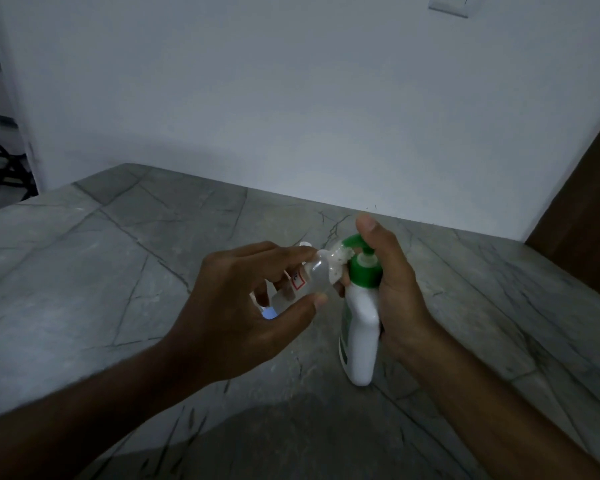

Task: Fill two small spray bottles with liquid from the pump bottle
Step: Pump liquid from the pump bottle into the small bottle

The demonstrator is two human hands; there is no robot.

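Note:
A white pump bottle (361,334) with a green pump head (361,261) stands on the grey stone counter (118,271). My right hand (392,292) is wrapped around its neck and shoulder, the thumb raised above the pump head. My left hand (243,306) holds a small clear spray bottle (312,275), tilted with its open mouth against the green nozzle, where white foamy liquid sits. The small bottle carries a white label with a red border. A small white object (305,244), perhaps a cap or a second bottle, peeks out behind my left fingers; most of it is hidden.
The counter runs back to a white wall (291,98). A dark wooden door or panel (582,202) stands at the right. Black metal framing (0,168) shows beyond the counter's left end. The room is dim.

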